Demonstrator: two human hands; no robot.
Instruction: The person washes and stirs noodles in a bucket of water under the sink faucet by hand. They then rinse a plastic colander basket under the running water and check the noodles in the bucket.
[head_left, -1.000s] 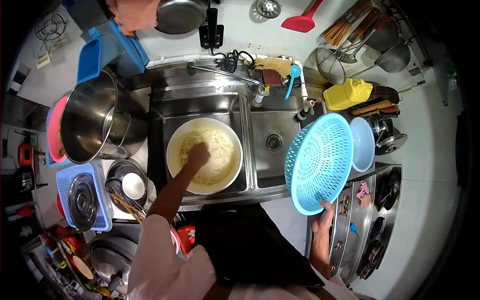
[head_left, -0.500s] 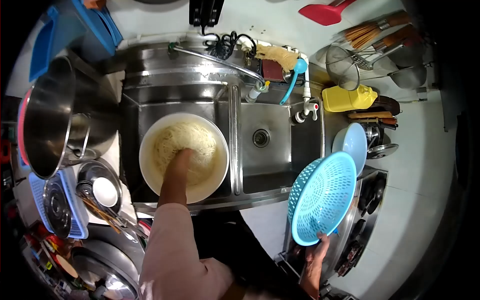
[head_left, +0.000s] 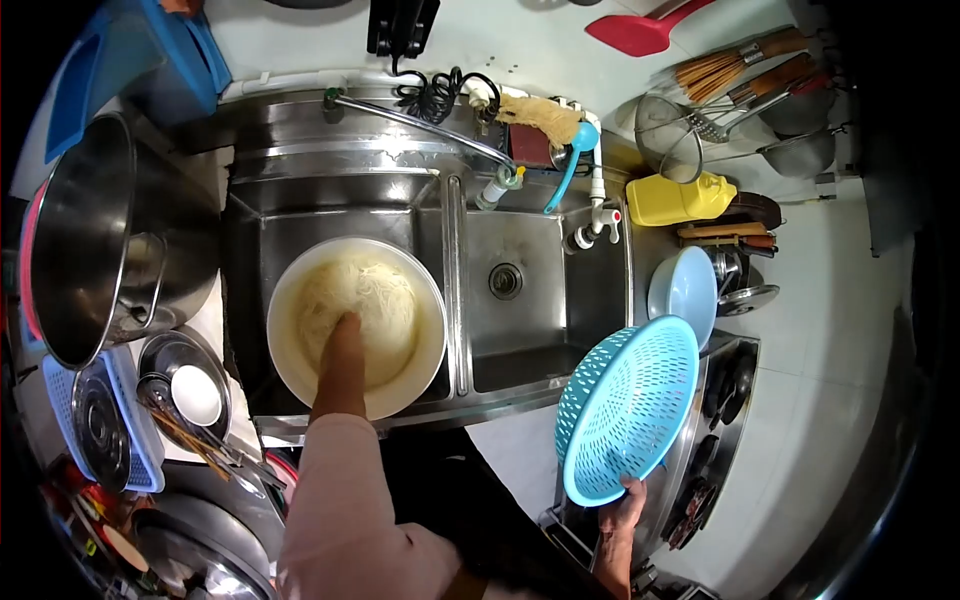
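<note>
A white tub (head_left: 430, 345) stands in the left sink basin, with pale noodle-like strands (head_left: 375, 290) in cloudy liquid. My left hand (head_left: 345, 345) is down among the strands, and its fingers are hidden there. At the right, my right hand (head_left: 625, 505) grips the lower rim of a light blue colander (head_left: 635, 410), which is tilted with its open side facing right. The colander hangs over the front right corner of the sink.
The right basin (head_left: 515, 335) has a drain. A light blue bowl (head_left: 685, 285) and yellow jug (head_left: 680, 200) stand right of it. A faucet pipe (head_left: 425, 125) crosses behind. At left are a large steel pot (head_left: 85, 240) and a white bowl (head_left: 196, 394).
The view has shifted, so the sink and tub appear further left. My left hand has gone deeper into the strands. The colander has been lowered toward me, still in my right hand.
</note>
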